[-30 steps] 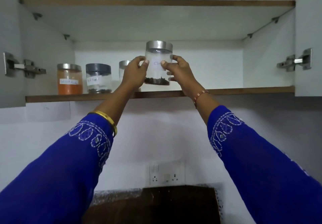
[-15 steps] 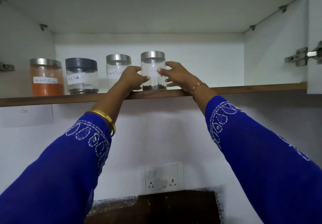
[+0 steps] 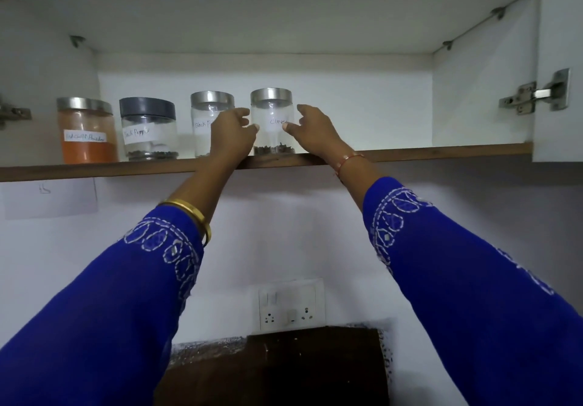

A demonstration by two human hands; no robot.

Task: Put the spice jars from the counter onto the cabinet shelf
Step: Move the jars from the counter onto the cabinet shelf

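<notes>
A clear cloves jar with a steel lid and a handwritten label stands on the wooden-edged cabinet shelf. My left hand holds its left side and my right hand its right side, thumbs on the front, fingers curled beside the glass. To its left stand a steel-lidded black pepper jar, partly hidden by my left hand, a grey-lidded black pepper jar and an orange chilli powder jar.
The shelf's right half holds nothing. An upper shelf lies close above the lids. An open door with a metal hinge is at the right. A wall socket and a dark board sit below.
The cloves jar went from raised in front of the cabinet down onto the shelf beside the steel-lidded pepper jar. Both hands stayed on it. The view shifted closer and rightward.
</notes>
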